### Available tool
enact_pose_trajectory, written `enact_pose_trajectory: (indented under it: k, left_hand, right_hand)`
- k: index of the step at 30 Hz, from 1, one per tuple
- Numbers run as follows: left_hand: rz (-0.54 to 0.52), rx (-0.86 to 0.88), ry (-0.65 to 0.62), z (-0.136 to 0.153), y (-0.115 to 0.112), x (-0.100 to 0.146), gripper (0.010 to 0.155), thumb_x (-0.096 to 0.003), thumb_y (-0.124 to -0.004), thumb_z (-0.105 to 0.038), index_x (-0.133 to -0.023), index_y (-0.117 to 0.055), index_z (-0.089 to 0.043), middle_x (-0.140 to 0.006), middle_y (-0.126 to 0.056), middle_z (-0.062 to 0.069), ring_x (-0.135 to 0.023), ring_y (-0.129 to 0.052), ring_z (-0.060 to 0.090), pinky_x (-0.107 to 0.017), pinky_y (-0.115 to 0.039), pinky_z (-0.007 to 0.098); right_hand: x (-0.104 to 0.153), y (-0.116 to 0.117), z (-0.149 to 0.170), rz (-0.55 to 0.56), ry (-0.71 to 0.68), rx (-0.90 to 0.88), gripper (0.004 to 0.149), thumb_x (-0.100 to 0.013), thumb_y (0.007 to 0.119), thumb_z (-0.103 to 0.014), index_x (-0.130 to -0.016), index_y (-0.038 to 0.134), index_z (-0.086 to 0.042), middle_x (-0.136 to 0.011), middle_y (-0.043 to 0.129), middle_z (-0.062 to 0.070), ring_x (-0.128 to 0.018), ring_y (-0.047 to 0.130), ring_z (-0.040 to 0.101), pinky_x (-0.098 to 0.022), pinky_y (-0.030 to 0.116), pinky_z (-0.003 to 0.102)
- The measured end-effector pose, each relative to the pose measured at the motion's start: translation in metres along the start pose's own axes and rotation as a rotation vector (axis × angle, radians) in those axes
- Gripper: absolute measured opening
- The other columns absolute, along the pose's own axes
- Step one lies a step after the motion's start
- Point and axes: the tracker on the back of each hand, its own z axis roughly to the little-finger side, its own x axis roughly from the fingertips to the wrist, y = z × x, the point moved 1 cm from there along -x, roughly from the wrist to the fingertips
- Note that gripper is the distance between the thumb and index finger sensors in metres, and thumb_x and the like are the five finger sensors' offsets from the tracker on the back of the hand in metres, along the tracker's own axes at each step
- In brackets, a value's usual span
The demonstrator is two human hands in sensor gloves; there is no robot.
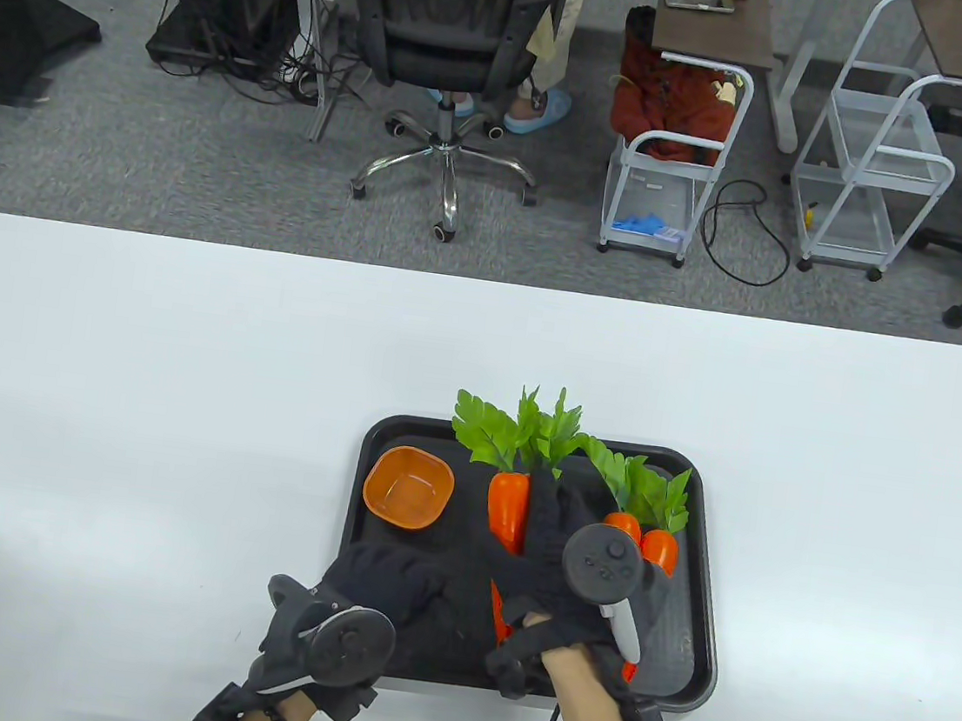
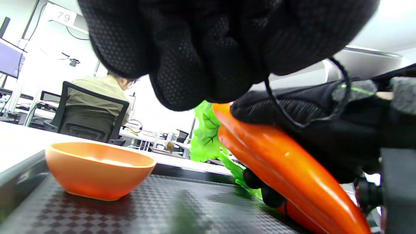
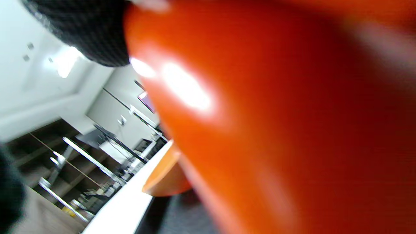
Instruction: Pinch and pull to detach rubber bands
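Left wrist view: carrots (image 2: 286, 169) gripped under right hand (image 2: 325, 130).

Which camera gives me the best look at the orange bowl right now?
The table view: the orange bowl shows whole from above, at the left of the black tray, clear of both hands. The left wrist view shows the bowl from the side, sitting on the tray. The right wrist view catches only a blurred orange edge, probably the bowl, behind a carrot.
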Motion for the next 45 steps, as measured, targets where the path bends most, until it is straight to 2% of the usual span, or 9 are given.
enact_pose_trajectory:
  k: [8, 17, 29, 38, 45]
  left_hand:
    - [0.020, -0.008, 0.035, 0.007, 0.000, -0.002, 0.037, -0.0456, -0.077, -0.048, -0.078, -0.087, -0.035, -0.068, -0.109, -0.008, -0.061, -0.109, 0.018, -0.058, -0.088, 0.049]
    - [0.021, -0.007, 0.054, 0.010, 0.000, -0.002, 0.037, -0.0455, -0.077, -0.048, -0.078, -0.088, -0.034, -0.068, -0.109, -0.008, -0.060, -0.109, 0.018, -0.057, -0.088, 0.049]
    - [0.027, -0.014, 0.072, 0.011, 0.001, -0.003, 0.037, -0.0455, -0.078, -0.048, -0.078, -0.088, -0.035, -0.068, -0.109, -0.008, -0.060, -0.110, 0.018, -0.057, -0.088, 0.049]
    - [0.041, -0.031, 0.093, 0.014, -0.001, -0.004, 0.037, -0.0454, -0.078, -0.048, -0.078, -0.088, -0.035, -0.067, -0.110, -0.008, -0.059, -0.110, 0.018, -0.057, -0.089, 0.049]
    - [0.042, -0.062, 0.126, 0.018, -0.003, -0.006, 0.037, -0.0457, -0.077, -0.048, -0.078, -0.087, -0.034, -0.065, -0.109, -0.008, -0.057, -0.109, 0.017, -0.055, -0.089, 0.047]
  right_hand:
    - [-0.013, 0.020, -0.011, -0.036, 0.129, 0.341, 0.093, -0.047, 0.086, -0.055, -0.110, 0.025, -0.023, -0.107, 0.025, 0.035, -0.074, 0.077, 0.064, -0.044, 0.083, 0.059]
    - [-0.023, 0.035, -0.015, -0.085, 0.268, 0.561, 0.093, -0.048, 0.085, -0.055, -0.109, 0.023, -0.022, -0.106, 0.025, 0.036, -0.073, 0.078, 0.064, -0.044, 0.084, 0.058]
    - [-0.031, 0.057, -0.016, -0.132, 0.321, 0.815, 0.093, -0.048, 0.082, -0.059, -0.109, 0.023, -0.021, -0.105, 0.027, 0.037, -0.071, 0.082, 0.061, -0.042, 0.087, 0.053]
    - [-0.027, 0.050, -0.015, -0.141, 0.298, 0.741, 0.094, -0.046, 0.080, -0.063, -0.110, 0.026, -0.020, -0.106, 0.028, 0.037, -0.074, 0.079, 0.062, -0.042, 0.087, 0.050]
    - [0.005, 0.008, -0.024, -0.045, 0.121, 0.555, 0.092, -0.046, 0.079, -0.064, -0.110, 0.030, -0.020, -0.106, 0.035, 0.035, -0.072, 0.082, 0.059, -0.038, 0.089, 0.048]
